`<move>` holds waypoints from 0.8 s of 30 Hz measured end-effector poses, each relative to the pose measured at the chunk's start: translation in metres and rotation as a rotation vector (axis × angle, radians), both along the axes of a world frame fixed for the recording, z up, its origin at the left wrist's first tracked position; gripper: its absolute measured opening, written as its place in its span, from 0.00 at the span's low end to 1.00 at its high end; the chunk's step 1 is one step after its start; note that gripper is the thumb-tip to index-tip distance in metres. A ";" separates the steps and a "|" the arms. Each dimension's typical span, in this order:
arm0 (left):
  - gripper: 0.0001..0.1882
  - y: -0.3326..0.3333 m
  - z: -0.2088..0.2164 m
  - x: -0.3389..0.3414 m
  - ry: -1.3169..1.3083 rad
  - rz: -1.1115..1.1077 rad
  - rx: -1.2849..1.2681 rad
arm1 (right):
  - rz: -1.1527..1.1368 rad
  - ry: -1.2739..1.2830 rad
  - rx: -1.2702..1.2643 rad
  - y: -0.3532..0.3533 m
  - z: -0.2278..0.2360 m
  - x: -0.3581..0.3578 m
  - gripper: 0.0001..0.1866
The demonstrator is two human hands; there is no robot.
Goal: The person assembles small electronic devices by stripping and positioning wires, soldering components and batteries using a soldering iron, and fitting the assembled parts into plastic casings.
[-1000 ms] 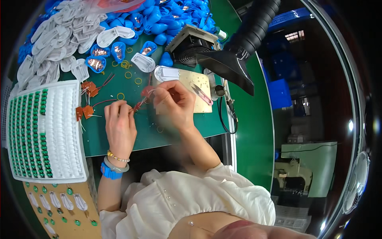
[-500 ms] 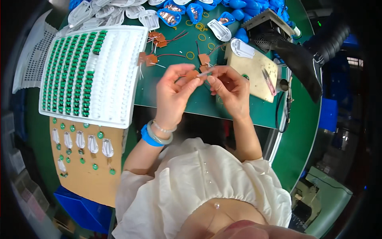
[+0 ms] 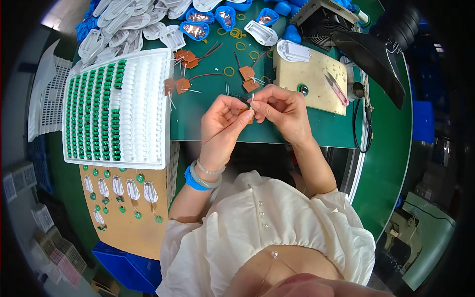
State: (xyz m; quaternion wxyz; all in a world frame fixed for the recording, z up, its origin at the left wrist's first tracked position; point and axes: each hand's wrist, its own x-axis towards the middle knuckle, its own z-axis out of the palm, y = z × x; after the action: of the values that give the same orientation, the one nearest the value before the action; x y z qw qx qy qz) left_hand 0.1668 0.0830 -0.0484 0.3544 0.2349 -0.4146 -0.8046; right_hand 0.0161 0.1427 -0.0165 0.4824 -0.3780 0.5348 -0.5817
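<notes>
My left hand point(image 3: 223, 123) and my right hand point(image 3: 284, 110) meet over the front edge of the green work mat point(image 3: 208, 114). Together they pinch a small copper-coloured square part point(image 3: 247, 114) with thin wires; a red wire trails down-left from it past my left palm. My left wrist wears a blue band and a pale bangle. More of the same copper parts with red wires point(image 3: 181, 84) lie on the mat just beyond my hands, with small yellow rings point(image 3: 228, 71) scattered among them.
A white tray point(image 3: 143, 106) with rows of green pieces sits at left. Below it, a brown board point(image 3: 128, 222) carries white clips. A tan fixture plate point(image 3: 311, 81) with small cutters stands at right, beside a black fan box point(image 3: 321, 22). White and blue shells point(image 3: 123, 24) are heaped at the back.
The view has swung, so the white tray now shows at left. My hands have drawn closer together toward the mat's front edge, both now pinching the copper part.
</notes>
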 end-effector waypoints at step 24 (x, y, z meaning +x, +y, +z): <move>0.03 0.010 0.011 -0.016 -0.101 0.059 -0.062 | -0.369 0.686 -0.286 0.053 -0.017 -0.016 0.06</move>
State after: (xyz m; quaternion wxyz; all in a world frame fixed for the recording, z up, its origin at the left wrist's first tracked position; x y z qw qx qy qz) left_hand 0.1508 0.0933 -0.0374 0.3638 0.2765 -0.4496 -0.7675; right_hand -0.0001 0.1952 -0.0337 0.1064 -0.5109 0.6373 -0.5671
